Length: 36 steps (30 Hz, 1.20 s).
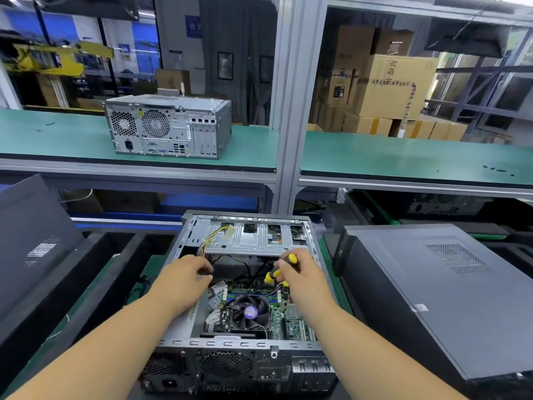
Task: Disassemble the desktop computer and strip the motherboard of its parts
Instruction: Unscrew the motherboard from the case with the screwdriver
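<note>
An open desktop computer case (184, 339) lies on its side in front of me, its rear panel toward me. Inside shows the green motherboard (291, 319) with a black CPU fan (250, 311) and a silver drive cage (253, 238) at the far end. My left hand (184, 277) reaches into the case with curled fingers, pinching something dark among the cables; what it is stays hidden. My right hand (300, 272) grips a yellow-and-black screwdriver (278, 271), its tip pointing down toward the board.
A closed dark tower (432, 290) lies to the right and a removed side panel (31, 235) leans at the left. A second grey computer (170, 127) stands on the green shelf (375, 154) above. An aluminium post (288, 140) rises behind the case. Cardboard boxes (392, 85) are stacked beyond.
</note>
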Tool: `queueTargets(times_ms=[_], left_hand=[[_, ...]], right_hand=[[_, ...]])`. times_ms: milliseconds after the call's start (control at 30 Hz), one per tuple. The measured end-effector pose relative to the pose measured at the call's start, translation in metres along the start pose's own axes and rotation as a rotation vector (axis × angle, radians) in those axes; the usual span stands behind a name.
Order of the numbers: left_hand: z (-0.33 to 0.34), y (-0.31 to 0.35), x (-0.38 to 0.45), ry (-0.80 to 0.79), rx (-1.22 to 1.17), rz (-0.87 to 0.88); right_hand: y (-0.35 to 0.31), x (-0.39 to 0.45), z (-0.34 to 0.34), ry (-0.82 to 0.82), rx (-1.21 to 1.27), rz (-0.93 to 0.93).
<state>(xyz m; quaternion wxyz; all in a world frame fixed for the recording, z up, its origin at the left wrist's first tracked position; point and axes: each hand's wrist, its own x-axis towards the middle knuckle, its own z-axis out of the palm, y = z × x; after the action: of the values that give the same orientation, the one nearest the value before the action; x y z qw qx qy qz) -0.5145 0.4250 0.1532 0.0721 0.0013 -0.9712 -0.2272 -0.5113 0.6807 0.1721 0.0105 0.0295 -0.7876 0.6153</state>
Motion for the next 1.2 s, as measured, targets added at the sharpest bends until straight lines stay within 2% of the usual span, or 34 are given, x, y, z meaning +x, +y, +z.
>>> queueTargets(times_ms=[200, 567, 700, 867, 967, 1100, 1200], left_hand=[[0.004, -0.003, 0.000, 0.005, -0.046, 0.002], [0.010, 0.003, 0.002, 0.000, 0.050, 0.035], [0.014, 0.020, 0.005, -0.123, 0.411, 0.111], [0.029, 0.036, 0.009, -0.292, 0.796, 0.076], [0.032, 0.038, 0.009, -0.314, 0.910, 0.095], [0.035, 0.038, 0.007, -0.344, 1.005, 0.212], [0.033, 0.041, 0.009, -0.385, 0.998, 0.217]], right_hand=[[0.007, 0.000, 0.018, -0.022, 0.019, -0.012], [0.015, 0.004, 0.021, -0.005, -0.052, -0.040], [0.016, 0.007, 0.018, -0.051, -0.068, -0.055], [0.025, 0.010, 0.018, -0.095, -0.085, -0.091], [0.028, 0.012, 0.019, -0.057, -0.038, -0.120], [0.029, 0.014, 0.017, 0.002, -0.008, -0.136], [0.028, 0.014, 0.019, 0.000, -0.013, -0.128]])
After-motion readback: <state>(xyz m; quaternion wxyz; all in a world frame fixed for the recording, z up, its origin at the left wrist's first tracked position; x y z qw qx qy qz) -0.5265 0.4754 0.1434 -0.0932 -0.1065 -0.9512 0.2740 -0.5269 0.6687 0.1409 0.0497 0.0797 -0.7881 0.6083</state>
